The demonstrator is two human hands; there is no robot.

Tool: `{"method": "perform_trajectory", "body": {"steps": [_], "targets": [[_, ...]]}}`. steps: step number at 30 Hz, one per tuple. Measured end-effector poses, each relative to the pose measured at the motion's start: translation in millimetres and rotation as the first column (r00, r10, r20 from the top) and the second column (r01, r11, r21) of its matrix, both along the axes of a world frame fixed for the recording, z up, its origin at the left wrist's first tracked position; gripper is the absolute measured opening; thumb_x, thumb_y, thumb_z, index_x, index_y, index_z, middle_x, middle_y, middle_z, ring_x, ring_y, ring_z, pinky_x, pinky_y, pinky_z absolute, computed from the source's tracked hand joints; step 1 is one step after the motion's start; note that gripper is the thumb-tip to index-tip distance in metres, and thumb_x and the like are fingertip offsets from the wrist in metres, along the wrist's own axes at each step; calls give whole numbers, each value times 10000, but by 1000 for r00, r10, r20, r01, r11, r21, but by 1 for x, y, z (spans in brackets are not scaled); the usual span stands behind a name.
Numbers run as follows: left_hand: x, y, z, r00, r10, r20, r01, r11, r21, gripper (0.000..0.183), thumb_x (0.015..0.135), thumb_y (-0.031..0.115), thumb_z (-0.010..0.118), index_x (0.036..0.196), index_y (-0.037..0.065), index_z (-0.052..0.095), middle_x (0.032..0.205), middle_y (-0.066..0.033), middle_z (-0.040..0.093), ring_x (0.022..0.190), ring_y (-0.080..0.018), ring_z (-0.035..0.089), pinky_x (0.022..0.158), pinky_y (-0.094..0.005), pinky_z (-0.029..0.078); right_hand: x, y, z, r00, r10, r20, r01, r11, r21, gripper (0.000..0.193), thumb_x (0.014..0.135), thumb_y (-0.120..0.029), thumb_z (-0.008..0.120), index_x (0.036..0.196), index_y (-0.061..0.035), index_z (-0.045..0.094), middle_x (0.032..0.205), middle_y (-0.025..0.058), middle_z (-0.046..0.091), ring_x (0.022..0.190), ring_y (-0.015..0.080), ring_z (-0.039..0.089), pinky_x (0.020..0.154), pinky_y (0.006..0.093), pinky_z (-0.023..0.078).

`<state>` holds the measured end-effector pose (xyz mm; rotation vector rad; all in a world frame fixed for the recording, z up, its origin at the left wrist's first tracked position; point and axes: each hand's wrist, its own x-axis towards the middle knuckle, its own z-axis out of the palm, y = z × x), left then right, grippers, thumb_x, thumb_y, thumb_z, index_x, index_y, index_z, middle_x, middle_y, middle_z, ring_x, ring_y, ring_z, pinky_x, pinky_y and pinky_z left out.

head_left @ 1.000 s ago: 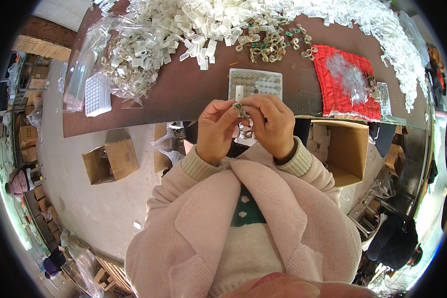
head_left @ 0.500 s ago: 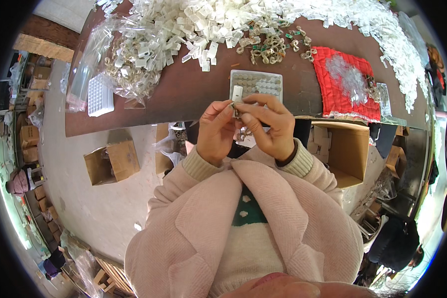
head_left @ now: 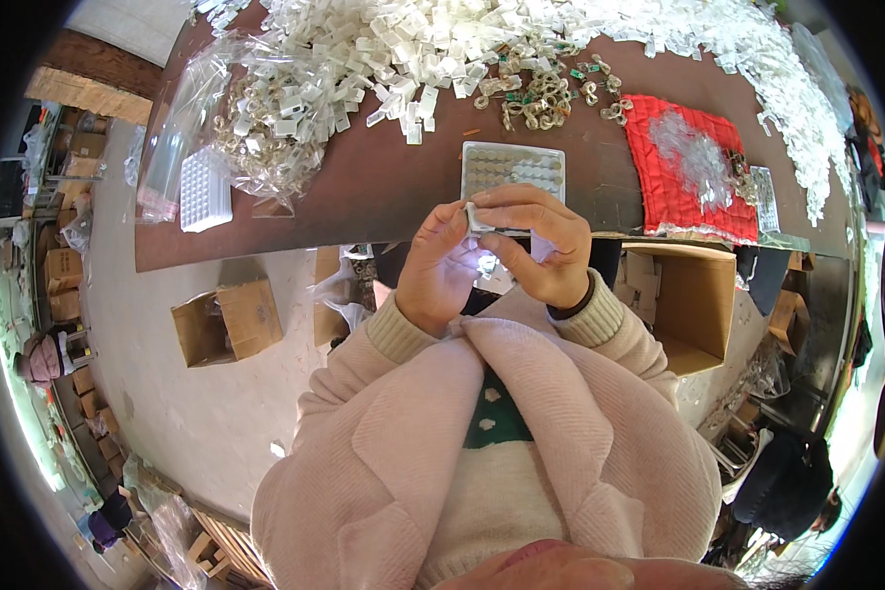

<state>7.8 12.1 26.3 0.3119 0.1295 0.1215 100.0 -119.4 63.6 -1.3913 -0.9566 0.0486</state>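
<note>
Both hands meet in front of my chest at the table's near edge. A small white plastic case (head_left: 473, 218) is pinched between the fingertips of my left hand (head_left: 431, 267) and my right hand (head_left: 553, 258). Just below it a bright white light (head_left: 486, 264) glows between the palms; the fingers partly hide what it belongs to. Right behind my hands lies a pale tray (head_left: 466, 165) with rows of round grey pieces. Farther back is a cluster of looped cords (head_left: 543, 106) with small green parts.
A heap of white and clear plastic cases (head_left: 403, 49) spreads across the brown table (head_left: 383, 187). At left are a dimpled white tray (head_left: 205, 195) and a clear bag (head_left: 172, 147); at right, a red quilted cloth (head_left: 654, 192). Cardboard boxes (head_left: 254, 320) stand below.
The white case has turned and sits lower between my fingertips, with less of it showing. A bright light now shines below it. My right fingers have closed farther over the piece.
</note>
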Motion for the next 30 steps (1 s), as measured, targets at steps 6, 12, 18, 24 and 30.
{"method": "perform_trajectory", "body": {"steps": [6,12,18,24,30], "targets": [[-2,-4,2,999,2,-49,-5,999,-48,243,1013,196,595,1219,67,592,1147,-44,672,1047,-134,640,959,-318,495,-2,6,-2,994,-42,103,38,998,42,281,757,106,705,1006,-21,727,1083,131,704,1039,288,686,892,373,548],[-5,-10,0,998,-26,-55,28,999,34,397,1009,296,599,1319,57,531,1268,-61,605,1184,-151,560,1032,-336,442,-7,9,-3,991,-91,102,83,993,84,243,771,88,655,987,-18,695,1079,152,693,1035,303,677,902,391,542],[-4,-12,-6,983,12,-184,13,991,133,443,986,418,613,1302,115,552,1231,-3,606,1151,-139,550,1001,-331,451,-4,-11,-9,899,-121,420,160,985,-59,383,812,-10,697,1190,-66,673,1265,169,637,1104,345,640,915,460,516],[3,-14,-9,989,-49,-142,59,996,68,204,986,186,632,1139,58,590,1094,-78,675,999,-183,612,950,-363,474,18,-76,-22,899,-358,252,421,865,-272,324,827,-33,711,1149,-66,712,1139,140,698,1017,341,654,883,418,527],[6,-12,-15,992,-59,-116,66,996,57,181,980,169,638,1107,48,593,1022,-66,662,881,-161,552,864,-336,447,97,-180,-58,346,-735,584,924,160,-347,195,865,-66,670,1049,-36,726,983,159,657,926,353,625,790,427,519]]}}
